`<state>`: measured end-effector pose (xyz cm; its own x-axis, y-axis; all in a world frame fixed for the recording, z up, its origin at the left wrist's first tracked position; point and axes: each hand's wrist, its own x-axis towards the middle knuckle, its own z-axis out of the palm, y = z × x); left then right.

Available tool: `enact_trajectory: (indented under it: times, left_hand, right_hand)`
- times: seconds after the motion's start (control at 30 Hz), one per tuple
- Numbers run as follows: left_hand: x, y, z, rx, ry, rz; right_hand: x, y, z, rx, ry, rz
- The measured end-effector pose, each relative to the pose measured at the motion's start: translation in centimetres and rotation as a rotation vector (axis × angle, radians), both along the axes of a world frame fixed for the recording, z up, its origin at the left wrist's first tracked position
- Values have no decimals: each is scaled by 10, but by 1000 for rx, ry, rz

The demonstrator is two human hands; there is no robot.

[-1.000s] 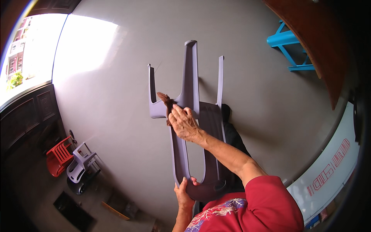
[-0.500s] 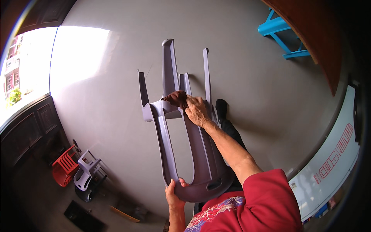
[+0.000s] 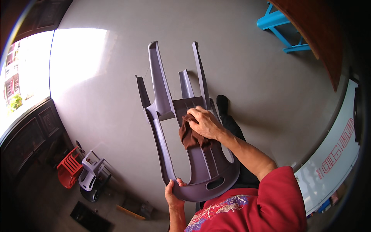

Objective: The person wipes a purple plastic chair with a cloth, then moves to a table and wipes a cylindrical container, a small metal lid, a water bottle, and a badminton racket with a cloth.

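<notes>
A purple-grey plastic chair (image 3: 201,163) is tipped in front of me, its legs pointing away and its backrest's top edge close to my body. My left hand (image 3: 174,193) grips the near left corner of the backrest, thumb on top and fingertips showing through the opening. With my right hand (image 3: 205,123) I hold a brown cloth (image 3: 192,136) against the backrest's middle panel, just below the seat. The cloth hangs bunched under my fingers and covers part of the panel.
Red and light purple small chairs (image 3: 69,170) stand at the lower left. A blue stool (image 3: 274,20) is partly under a brown tabletop (image 3: 320,34) at the upper right. A white board (image 3: 328,158) lies at the right. Sunlight falls on the grey floor (image 3: 247,69).
My right hand has drawn the cloth toward me, from the seat edge onto the backrest panel. The chair's legs have turned slightly left. My left hand keeps its grip.
</notes>
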<state>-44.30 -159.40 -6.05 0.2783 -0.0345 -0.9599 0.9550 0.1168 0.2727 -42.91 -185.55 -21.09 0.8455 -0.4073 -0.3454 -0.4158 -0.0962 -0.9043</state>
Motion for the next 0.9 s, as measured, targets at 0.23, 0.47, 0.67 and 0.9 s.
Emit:
enact_trajectory:
  times: [0.23,0.47,0.67,0.9]
  left_hand:
    - [2,-2,1,45,0,-9]
    - [3,-5,0,66,-7,-49]
    - [4,0,1,-24,-30,11]
    - [0,7,-8,-7,-127,43]
  right_hand:
    - [59,39,-102,-272,-22,-543]
    - [28,39,-78,-497,73,44]
    - [-20,59,-32,-578,-28,89]
    - [-135,95,69,-206,-167,227]
